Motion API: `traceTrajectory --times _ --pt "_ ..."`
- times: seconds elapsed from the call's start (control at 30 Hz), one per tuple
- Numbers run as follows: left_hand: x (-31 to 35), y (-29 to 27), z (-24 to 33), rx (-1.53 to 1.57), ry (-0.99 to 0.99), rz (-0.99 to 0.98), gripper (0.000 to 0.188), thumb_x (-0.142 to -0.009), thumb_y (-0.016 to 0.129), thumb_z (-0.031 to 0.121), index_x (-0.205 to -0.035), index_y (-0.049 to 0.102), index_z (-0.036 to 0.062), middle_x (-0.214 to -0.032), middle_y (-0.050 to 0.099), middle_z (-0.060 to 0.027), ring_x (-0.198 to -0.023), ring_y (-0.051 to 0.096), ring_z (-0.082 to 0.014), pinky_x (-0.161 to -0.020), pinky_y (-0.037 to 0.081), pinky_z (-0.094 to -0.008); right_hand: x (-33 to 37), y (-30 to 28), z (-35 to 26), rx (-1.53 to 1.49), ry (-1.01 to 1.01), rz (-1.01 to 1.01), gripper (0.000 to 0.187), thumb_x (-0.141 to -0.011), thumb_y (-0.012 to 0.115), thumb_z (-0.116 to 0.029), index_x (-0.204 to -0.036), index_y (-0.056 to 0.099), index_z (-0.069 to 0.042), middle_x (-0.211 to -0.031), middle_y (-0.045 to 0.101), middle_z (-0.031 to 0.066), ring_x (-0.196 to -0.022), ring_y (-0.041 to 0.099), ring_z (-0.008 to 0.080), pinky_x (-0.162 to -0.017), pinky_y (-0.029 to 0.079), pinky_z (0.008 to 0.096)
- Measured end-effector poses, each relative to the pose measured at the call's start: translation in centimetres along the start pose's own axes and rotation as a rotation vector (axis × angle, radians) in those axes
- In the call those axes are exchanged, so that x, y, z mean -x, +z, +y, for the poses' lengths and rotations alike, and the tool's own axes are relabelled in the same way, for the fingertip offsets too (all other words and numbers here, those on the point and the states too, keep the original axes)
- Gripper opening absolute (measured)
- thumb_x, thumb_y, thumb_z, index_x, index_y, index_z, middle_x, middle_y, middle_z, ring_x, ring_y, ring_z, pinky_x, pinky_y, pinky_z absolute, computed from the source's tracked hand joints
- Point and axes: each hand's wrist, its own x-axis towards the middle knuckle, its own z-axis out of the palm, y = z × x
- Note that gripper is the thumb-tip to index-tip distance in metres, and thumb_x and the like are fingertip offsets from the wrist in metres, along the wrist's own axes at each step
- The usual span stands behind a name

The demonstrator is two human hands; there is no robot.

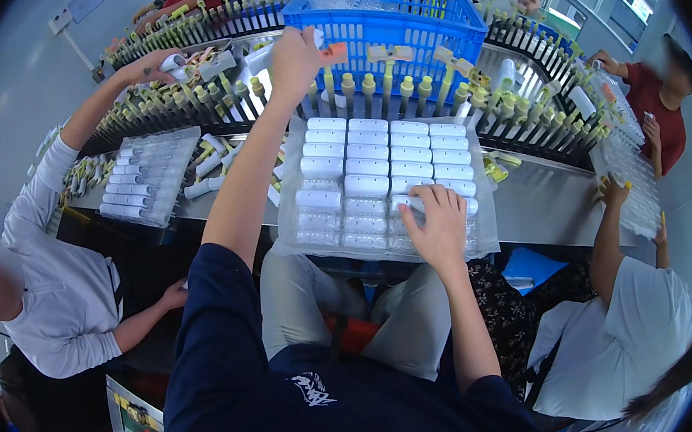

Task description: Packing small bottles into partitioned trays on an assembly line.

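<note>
A clear plastic blister tray (484, 203) lies before me, its columns of slots largely filled with white oblong plastic casings (367, 184). Nearer slots (319, 237) on its left side hold no casing. My right hand (439, 228) rests over the tray's lower right, fingers apart and touching casings there. Stretched far forward, my left hand (293, 59) is closed beside the blue crate, with a small white plastic piece (318, 38) at its fingertips, partly hidden. Yellow-topped upright holders (368, 85) stand in a row behind the tray.
A large blue crate (393, 16) with clear plastic packaging stands behind the holders. To the left, a co-worker's hand (158, 67) holds a white piece above another tray (184, 177) of casings. A person at right handles stacked clear trays (638, 204). Loose white parts (206, 164) lie on the bench.
</note>
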Motion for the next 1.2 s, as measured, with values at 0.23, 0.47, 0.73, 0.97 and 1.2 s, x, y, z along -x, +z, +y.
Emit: traceTrajectory --times 0.23,0.47,0.73,0.97,1.2 --pt "0.3 -4.2 -4.2 -0.186 -0.032 0.125 0.033 -0.098 0.052 0.026 -0.098 0.053 -0.0069 -0.099 0.059 -0.0301 -0.087 0.060 -0.0481 -0.077 0.048 -0.0537 0.1 0.0 0.1 0.026 0.012 0.000 0.026 -0.084 0.066 -0.029 -0.101 0.064 -0.009 -0.101 0.061 0.0087 -0.100 0.054 0.0277 -0.092 0.037 0.0408" --pt "-2.2 -4.9 -9.0 -0.179 -0.092 -0.082 0.044 -0.094 0.057 0.031 -0.078 0.064 -0.0090 -0.082 0.063 -0.0316 -0.085 0.062 -0.0478 -0.075 0.047 -0.0540 0.1 0.1 0.0 0.022 0.009 0.001 0.026 -0.085 0.066 -0.028 -0.103 0.065 -0.009 -0.102 0.061 0.0091 -0.100 0.054 0.0281 -0.092 0.037 0.0407" --pt "-6.8 -5.5 -15.0 -0.717 0.187 -0.459 0.039 -0.092 0.057 0.039 -0.105 0.066 0.0035 -0.105 0.068 -0.0228 -0.101 0.064 -0.0399 -0.086 0.052 -0.0496 -0.2 -0.3 -0.5 0.019 0.038 -0.026 0.027 -0.083 0.067 -0.028 -0.103 0.066 -0.010 -0.102 0.061 0.0075 -0.100 0.054 0.0271 -0.092 0.037 0.0396" --pt "-4.3 -8.0 -16.3 -0.815 0.115 -0.256 0.060 -0.076 0.073 0.047 -0.124 0.056 0.0140 -0.134 0.056 -0.0134 -0.125 0.052 -0.0316 -0.093 0.050 -0.0517 -0.4 -0.5 -0.6 0.020 0.055 -0.057 0.028 -0.083 0.068 -0.031 -0.103 0.067 -0.011 -0.101 0.060 0.0074 -0.100 0.054 0.0266 -0.092 0.036 0.0398" --pt "4.9 -9.4 -14.1 -0.384 0.173 0.026 0.052 -0.081 0.072 0.017 -0.125 0.050 -0.0005 -0.120 0.054 -0.0223 -0.114 0.051 -0.0383 -0.096 0.041 -0.0485 -0.3 -0.2 0.5 0.008 0.065 -0.059 0.027 -0.083 0.070 -0.031 -0.099 0.066 -0.011 -0.099 0.061 0.0061 -0.098 0.054 0.0263 -0.091 0.035 0.0393"
